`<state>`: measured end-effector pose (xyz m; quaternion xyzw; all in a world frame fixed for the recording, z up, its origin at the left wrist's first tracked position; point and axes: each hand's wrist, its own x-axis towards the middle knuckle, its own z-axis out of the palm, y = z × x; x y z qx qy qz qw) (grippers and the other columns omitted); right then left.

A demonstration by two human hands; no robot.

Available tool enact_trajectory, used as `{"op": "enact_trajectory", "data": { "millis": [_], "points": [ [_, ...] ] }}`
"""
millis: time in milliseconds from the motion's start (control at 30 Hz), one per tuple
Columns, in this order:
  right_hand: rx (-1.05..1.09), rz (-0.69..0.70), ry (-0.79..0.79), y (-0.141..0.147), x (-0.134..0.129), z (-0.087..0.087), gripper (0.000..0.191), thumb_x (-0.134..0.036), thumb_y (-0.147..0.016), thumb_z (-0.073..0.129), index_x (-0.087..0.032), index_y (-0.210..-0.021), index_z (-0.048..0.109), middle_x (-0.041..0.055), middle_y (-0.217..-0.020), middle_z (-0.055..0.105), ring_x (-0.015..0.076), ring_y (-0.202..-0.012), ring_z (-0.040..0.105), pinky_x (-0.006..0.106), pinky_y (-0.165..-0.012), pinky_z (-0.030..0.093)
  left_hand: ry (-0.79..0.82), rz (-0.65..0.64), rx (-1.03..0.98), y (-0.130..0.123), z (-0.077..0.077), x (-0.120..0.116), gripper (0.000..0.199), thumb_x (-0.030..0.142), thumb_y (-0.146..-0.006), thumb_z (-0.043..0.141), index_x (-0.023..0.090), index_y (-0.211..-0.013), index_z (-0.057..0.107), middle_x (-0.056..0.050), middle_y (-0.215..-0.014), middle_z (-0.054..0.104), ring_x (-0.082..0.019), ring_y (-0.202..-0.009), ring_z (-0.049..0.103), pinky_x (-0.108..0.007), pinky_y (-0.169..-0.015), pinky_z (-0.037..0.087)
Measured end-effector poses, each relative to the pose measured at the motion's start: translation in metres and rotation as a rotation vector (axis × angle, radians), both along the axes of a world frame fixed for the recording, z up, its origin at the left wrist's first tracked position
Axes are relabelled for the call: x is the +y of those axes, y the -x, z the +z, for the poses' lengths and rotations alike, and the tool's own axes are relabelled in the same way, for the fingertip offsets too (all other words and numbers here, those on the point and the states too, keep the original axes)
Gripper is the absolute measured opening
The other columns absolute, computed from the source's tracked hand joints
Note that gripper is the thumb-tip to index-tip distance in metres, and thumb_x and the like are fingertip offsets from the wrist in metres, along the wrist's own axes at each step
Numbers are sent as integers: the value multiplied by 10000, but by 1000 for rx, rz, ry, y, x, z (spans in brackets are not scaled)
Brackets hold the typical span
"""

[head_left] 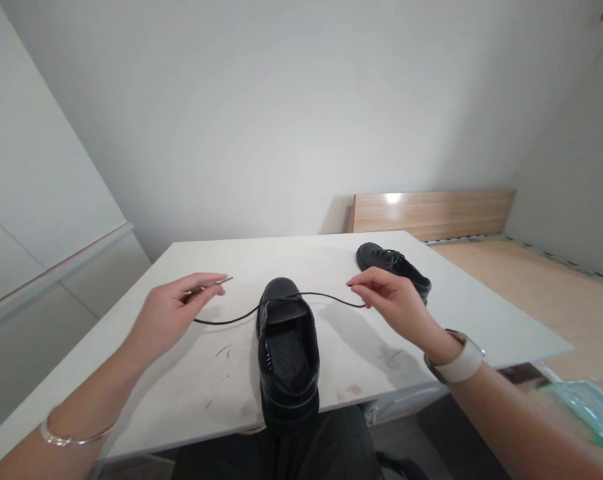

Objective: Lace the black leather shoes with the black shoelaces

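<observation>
Left hand (174,303) and right hand (394,297) pinch a black lace (326,295) — smudged white table (261,257) beneath, pale wall (281,120) behind.

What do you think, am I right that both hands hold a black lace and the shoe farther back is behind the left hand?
Not quite: the shoe farther back is behind the right hand, not the left hand, as the head view shows. Both hands do hold a black lace.
</observation>
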<state>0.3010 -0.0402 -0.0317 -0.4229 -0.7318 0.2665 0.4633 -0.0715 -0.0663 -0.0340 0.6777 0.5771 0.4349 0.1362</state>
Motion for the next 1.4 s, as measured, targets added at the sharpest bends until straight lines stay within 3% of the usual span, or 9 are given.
{"op": "enact_trajectory", "data": {
  "millis": [200, 433, 600, 933, 1167, 1400],
  "points": [
    [-94, 93, 9, 41, 0, -18, 101, -267, -886, 651, -182, -859, 699, 40, -764, 691, 163, -666, 608, 296, -630, 493, 59, -186, 207, -32, -9, -10, 268, 456, -908, 590, 243, -913, 753, -20, -878, 778, -192, -699, 650, -290, -649, 469],
    [-153, 149, -40, 60, 10, -27, 77, -164, -888, 631, -178, -850, 696, 35, -818, 693, 151, -732, 611, 274, -674, 479, 66, -239, 231, -47, -13, -4, 179, 301, -879, 570, 215, -858, 726, 5, -808, 750, -145, -654, 608, -248, -634, 439],
    [-134, 155, 9, 63, 16, -30, 63, -155, -892, 643, -168, -861, 696, 32, -825, 700, 146, -751, 617, 263, -678, 471, 168, -240, 113, -47, -12, -3, 188, 328, -850, 588, 204, -832, 728, 1, -760, 732, -140, -634, 581, -231, -573, 405],
    [-136, 191, 78, 57, 13, -32, 73, -153, -893, 637, -169, -846, 691, 27, -831, 696, 150, -774, 612, 273, -705, 467, 288, -277, -69, -44, -19, -2, 217, 369, -826, 608, 176, -823, 708, -37, -773, 727, -174, -724, 644, -247, -644, 465],
    [-71, 182, 123, 61, 14, -34, 68, -136, -886, 639, -163, -839, 679, 21, -811, 685, 142, -743, 599, 265, -686, 459, 294, -265, -5, -43, -16, -3, 199, 355, -814, 608, 182, -797, 706, -15, -722, 703, -150, -658, 597, -230, -592, 424],
    [-134, 156, -1, 61, 13, -28, 111, -80, -869, 676, -172, -815, 706, 28, -865, 662, 150, -819, 586, 271, -725, 440, 257, -266, 83, -44, -11, -2, 193, 343, -821, 598, 196, -822, 724, -12, -773, 726, -145, -668, 591, -230, -601, 421]
  ]
}}
